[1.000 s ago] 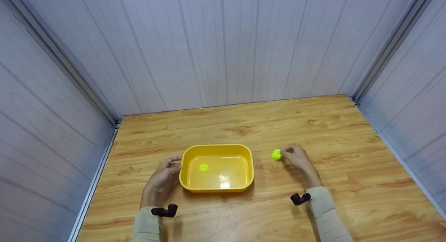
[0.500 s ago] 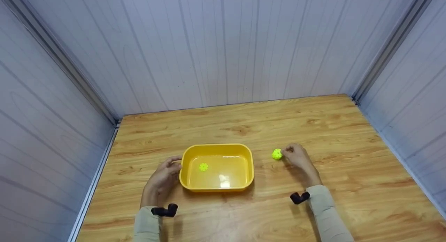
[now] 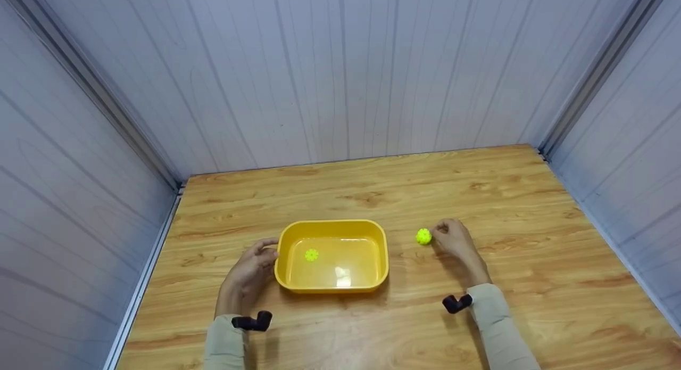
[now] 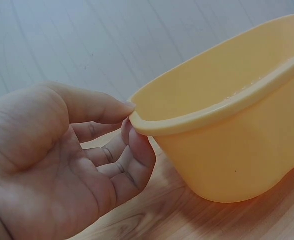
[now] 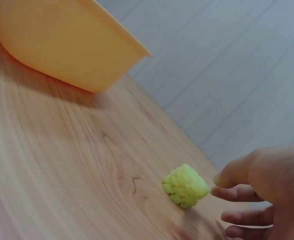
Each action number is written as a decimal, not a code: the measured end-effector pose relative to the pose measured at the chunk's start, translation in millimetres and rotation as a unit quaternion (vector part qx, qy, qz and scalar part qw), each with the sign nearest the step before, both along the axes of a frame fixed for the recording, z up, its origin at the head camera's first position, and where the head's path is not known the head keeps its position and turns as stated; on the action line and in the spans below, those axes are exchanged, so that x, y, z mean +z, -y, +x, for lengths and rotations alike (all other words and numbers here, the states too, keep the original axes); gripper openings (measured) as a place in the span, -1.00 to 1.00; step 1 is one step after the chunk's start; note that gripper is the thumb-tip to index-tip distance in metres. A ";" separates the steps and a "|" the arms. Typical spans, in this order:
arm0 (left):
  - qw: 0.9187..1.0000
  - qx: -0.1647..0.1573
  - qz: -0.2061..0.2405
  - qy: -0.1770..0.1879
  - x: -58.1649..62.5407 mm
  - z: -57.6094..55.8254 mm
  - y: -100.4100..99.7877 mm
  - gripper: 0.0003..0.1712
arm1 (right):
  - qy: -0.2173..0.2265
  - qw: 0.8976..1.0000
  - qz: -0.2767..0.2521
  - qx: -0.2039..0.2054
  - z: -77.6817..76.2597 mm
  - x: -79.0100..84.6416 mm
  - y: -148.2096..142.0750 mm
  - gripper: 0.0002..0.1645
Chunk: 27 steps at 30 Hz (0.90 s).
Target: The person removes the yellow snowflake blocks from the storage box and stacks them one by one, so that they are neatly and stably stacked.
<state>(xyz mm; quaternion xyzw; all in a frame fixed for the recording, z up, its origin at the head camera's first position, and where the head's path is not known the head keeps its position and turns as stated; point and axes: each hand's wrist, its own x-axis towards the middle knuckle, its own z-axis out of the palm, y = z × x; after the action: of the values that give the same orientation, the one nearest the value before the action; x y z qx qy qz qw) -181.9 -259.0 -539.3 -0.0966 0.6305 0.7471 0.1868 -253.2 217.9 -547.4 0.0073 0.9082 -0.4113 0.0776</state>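
Note:
My left hand (image 3: 254,267) pinches the left end of a yellow plastic basin (image 3: 332,291). In the left wrist view its thumb lies on the basin's rim, with the fingers curled beneath. Inside the basin, left of its middle, lies a flat yellow-green flower-shaped piece (image 3: 311,255). To the basin's right, my right hand (image 3: 455,239) has thumb and index fingertips at the edge of a small stack of yellow-green flower-shaped pieces (image 5: 185,186), seemingly pinching it. Its other fingers are bent and apart. Whether the stack rests fully on the table is unclear.
Under everything is a wood-grain table (image 3: 340,333). Pale panelled walls (image 3: 340,72) close in the back and both sides. A black wrist-worn mount (image 3: 252,322) sticks out from the left sleeve, and another mount (image 3: 457,304) from the right.
The stack by my right hand has turned slightly, so its top now looks rounder from above. My left hand and the basin have stayed in place.

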 end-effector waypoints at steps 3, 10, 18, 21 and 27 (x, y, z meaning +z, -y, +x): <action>1.000 0.003 0.007 0.002 -0.2 0.1 -0.3 -0.46 | -0.004 1.000 0.003 -0.001 -0.1 0.9 1.8 -0.67; 1.000 0.008 0.011 0.002 -2.4 0.3 -0.2 -0.47 | -0.033 0.999 0.002 0.007 2.8 9.4 11.6 -0.66; 1.000 0.006 0.008 0.002 -2.1 1.9 -0.2 -0.45 | -0.087 0.995 -0.032 0.035 6.1 30.3 36.9 -0.75; 1.000 0.011 0.008 0.003 -2.0 1.8 -0.6 -0.46 | -0.102 0.993 -0.042 0.044 6.5 36.9 49.3 -0.77; 1.000 0.020 0.012 0.007 -2.7 1.3 -1.6 -0.47 | -0.133 0.988 -0.054 0.064 5.5 41.5 77.0 -0.83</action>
<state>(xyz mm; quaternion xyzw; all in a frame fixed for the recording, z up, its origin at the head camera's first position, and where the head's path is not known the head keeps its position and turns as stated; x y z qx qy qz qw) -180.7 -257.3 -542.0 -0.1122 0.6179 0.7577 0.1777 -247.7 141.0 -505.8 -0.1095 0.8854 -0.4514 -0.0175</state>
